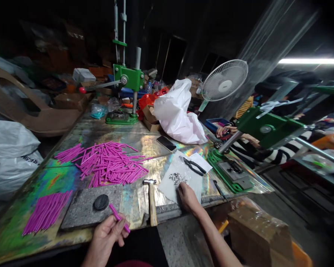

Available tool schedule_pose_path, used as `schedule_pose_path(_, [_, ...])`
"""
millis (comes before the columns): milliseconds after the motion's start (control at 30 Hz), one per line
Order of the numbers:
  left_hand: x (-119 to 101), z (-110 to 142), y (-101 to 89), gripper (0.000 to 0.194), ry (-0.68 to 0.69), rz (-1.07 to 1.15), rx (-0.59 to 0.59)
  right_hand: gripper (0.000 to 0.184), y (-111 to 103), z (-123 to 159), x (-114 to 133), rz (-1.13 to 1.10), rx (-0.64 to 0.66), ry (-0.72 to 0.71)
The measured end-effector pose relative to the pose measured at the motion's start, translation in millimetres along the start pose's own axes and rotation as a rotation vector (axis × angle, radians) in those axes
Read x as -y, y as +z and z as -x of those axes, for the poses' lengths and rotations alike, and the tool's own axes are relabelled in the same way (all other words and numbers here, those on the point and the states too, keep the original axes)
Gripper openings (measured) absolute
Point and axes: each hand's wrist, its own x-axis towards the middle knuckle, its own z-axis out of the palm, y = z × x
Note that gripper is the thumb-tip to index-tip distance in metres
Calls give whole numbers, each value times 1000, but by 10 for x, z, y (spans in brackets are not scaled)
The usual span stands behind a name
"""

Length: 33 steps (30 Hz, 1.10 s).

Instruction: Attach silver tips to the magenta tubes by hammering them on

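My left hand [111, 231] pinches a short magenta stick [115, 212] in front of a grey stone slab [83, 205], on which lies a round black disc [101, 202]. With fingers drawn together, my right hand [187, 196] is at the near edge of a pile of small metal pieces [176, 178] on a white plastic sheet [168, 189]; what its fingertips hold is hidden. Between my hands a hammer [152, 202] lies with its handle over the table edge. A big loose heap of magenta sticks [111, 165] spreads beyond the slab, and a neater row of sticks [46, 211] lies left of it.
Black-handled pliers [194, 166] and a phone [166, 144] lie beyond the metal pieces. Green hand presses stand at the back [128, 78] and right [269, 128]. A white bag [180, 115] and a fan [225, 81] are behind. Another person's striped sleeve [281, 152] shows at right.
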Motion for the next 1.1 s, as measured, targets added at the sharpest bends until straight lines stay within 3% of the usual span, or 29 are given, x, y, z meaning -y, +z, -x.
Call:
schedule_pose_path(267, [35,-63,-10,37,14,14,38,20,-126,187,312,-503,-86,-20])
schedule_pose_path(567, [-183,-8,137,30,3,158,119,23,-111,610,1132,-910,160,-42])
schedule_pose_path(700, [-238,2,144,32,-14,303,101,22,-28,764,1413,-1149,271,-51])
schedule_pose_path(867, [-270,31,136,31,-21,427,62,22,50,840,1588,-1237,326,-70])
schedule_pose_path(1100, [-239,54,122,31,-7,455,58,21,61,879,1647,-1277,344,-50])
